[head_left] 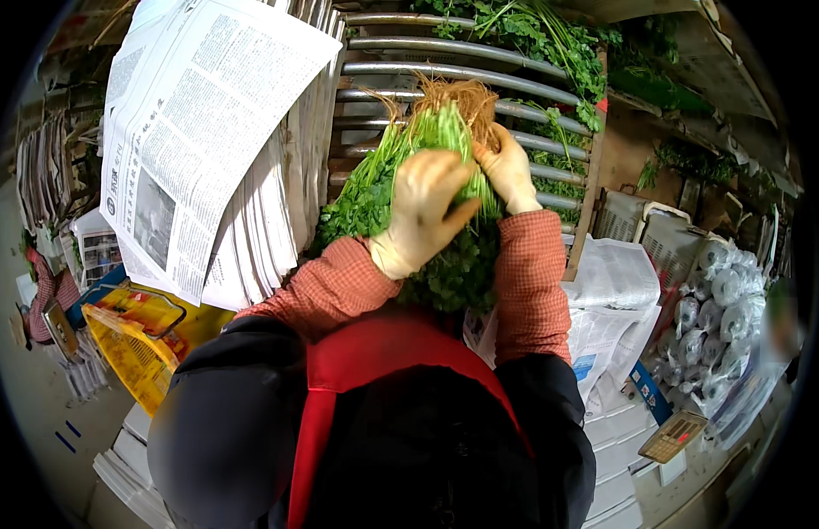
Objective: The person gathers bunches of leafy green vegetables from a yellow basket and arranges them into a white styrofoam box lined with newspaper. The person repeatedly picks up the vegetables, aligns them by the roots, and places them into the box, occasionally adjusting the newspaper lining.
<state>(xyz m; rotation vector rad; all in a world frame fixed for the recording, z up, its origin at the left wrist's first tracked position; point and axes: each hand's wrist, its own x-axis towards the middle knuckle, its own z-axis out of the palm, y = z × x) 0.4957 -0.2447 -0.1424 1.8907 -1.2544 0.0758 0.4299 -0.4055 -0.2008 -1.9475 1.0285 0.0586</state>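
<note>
A bunch of coriander with long brown roots lies over a metal slatted rack, roots pointing away from me. Both hands wear pale, thin gloves. My left hand is curled over the green stems in the middle of the bunch, its thumb standing apart on the right; the undersides of its fingers are hidden. Just below the roots, my right hand closes on the right side of the stems, thumb on top. The stems between the hands are blurred. Leaves hang down toward my red apron.
A tall stack of newspapers stands left of the rack. More coriander lies at the rack's far right. A yellow crate is at lower left. Rolls of clear plastic and a calculator are at right.
</note>
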